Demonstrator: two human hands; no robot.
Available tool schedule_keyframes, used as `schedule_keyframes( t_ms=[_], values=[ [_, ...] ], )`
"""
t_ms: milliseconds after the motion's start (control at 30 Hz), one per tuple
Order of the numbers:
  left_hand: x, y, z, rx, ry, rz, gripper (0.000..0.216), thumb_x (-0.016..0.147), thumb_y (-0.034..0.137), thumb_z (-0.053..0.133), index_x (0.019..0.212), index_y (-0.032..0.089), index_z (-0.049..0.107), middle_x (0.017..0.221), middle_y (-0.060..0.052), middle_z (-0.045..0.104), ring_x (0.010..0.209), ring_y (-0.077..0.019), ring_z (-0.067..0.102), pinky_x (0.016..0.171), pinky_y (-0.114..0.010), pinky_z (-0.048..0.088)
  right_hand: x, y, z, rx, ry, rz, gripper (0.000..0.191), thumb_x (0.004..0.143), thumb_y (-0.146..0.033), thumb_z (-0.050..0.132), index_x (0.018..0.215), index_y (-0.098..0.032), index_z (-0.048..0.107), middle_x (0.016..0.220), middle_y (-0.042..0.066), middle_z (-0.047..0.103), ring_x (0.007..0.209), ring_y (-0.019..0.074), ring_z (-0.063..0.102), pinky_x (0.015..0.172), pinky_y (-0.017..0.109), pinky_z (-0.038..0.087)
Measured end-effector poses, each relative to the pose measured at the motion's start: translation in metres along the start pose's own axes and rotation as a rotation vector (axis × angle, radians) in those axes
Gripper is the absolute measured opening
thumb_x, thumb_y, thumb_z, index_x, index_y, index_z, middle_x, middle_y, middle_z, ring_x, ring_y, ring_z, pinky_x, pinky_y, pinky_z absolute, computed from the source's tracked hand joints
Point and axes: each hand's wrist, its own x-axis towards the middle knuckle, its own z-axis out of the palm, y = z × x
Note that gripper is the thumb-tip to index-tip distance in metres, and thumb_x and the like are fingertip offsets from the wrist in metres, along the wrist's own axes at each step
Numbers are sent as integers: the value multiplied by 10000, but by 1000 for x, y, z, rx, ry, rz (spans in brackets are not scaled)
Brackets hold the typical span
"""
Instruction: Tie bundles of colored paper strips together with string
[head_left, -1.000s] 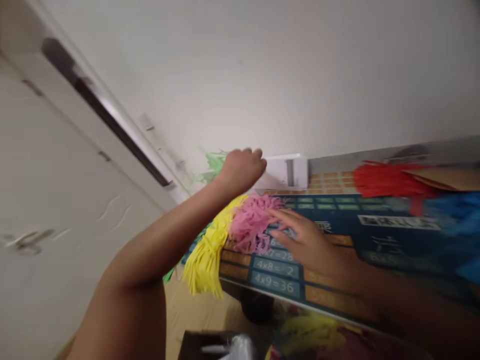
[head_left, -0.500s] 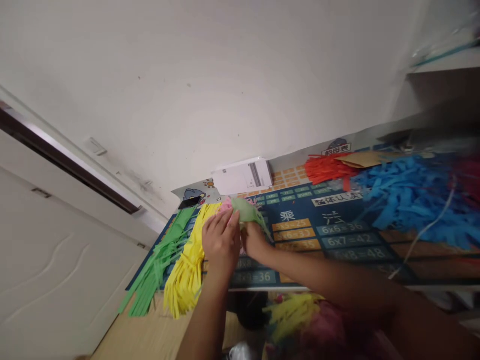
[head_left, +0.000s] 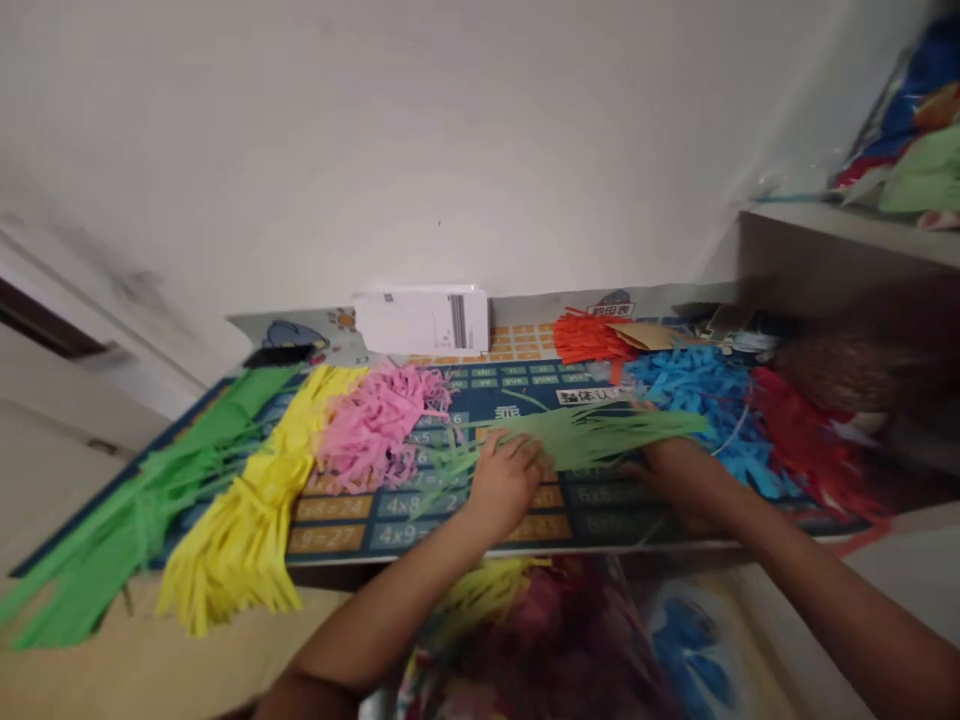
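A light green fringed paper strip (head_left: pixel 585 435) lies stretched sideways over the printed table mat, its thin strands fanning out to the left. My left hand (head_left: pixel 510 475) is closed on its left part with curled fingers. At the right end, my right hand (head_left: pixel 671 465) grips the strip, its fingers blurred and partly covered by the paper. To the left of my hands sit a pink shredded paper bunch (head_left: pixel 382 425), a yellow fringed bundle (head_left: pixel 255 490) tied round its middle, and a green fringed bundle (head_left: pixel 180 480).
A white box (head_left: pixel 424 320) leans on the wall behind a mat with sums (head_left: pixel 330 540). Red-orange fringe (head_left: pixel 592 337), blue shreds (head_left: pixel 694 385) and dark red shreds (head_left: pixel 810 440) lie to the right. A shelf (head_left: pixel 847 235) juts out there. Below hangs a bag of coloured paper (head_left: pixel 540 630).
The light green paper, bunched between my two hands over the pink bunch before, is now drawn out sideways. Both hands have moved right and apart. My view has swung right.
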Motion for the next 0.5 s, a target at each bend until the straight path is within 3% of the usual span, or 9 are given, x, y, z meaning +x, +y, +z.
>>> schedule_keyframes(
  t_ms=[100,167,200,233,300,400,500],
  values=[
    [13,5,7,-55,-195,-32,177,938,171,547,1025,199,699,1094,-84,740,1065,-235,655,1047,-482,390,-36,28,-36,-26,-85,119,295,925,-402,502,903,-239,746,907,99,759,756,252,714,613,334,525],
    [18,8,8,-87,-257,-64,165,923,156,551,999,184,695,1045,-91,740,1027,-237,663,1064,-497,376,-45,12,-43,-26,27,167,366,957,-476,465,810,-269,729,778,57,746,620,217,684,506,308,457],
    [20,11,8,-102,-274,-72,162,917,153,552,999,180,688,1028,-91,739,1013,-237,666,1068,-504,370,-44,-4,-37,-34,173,163,367,955,-484,471,805,-253,714,792,67,743,665,223,689,562,321,477],
    [22,14,8,-115,-287,-71,158,914,155,550,1003,176,679,1014,-88,738,995,-234,670,1070,-504,367,-40,-24,-28,-5,239,66,334,950,-467,486,887,-229,713,894,89,752,807,239,705,690,344,511],
    [24,21,9,-129,-294,-76,149,913,161,542,1009,170,656,995,-79,737,963,-223,676,1082,-491,361,-22,-62,-2,21,218,-136,313,937,-372,509,1122,-182,676,1138,134,717,1099,280,647,960,435,447],
    [22,25,9,-65,-303,-176,174,918,143,501,1037,162,627,931,-77,738,900,-218,686,1093,-488,348,13,-88,30,55,290,-143,226,918,-149,489,1014,-202,687,953,58,766,891,203,702,1004,410,389],
    [13,6,-1,46,-320,-329,259,893,124,509,1128,159,610,937,-105,744,921,-246,686,1086,-537,335,29,-79,41,83,411,-134,210,916,-121,500,954,-211,685,904,25,773,823,170,706,994,373,390]
  ],
)
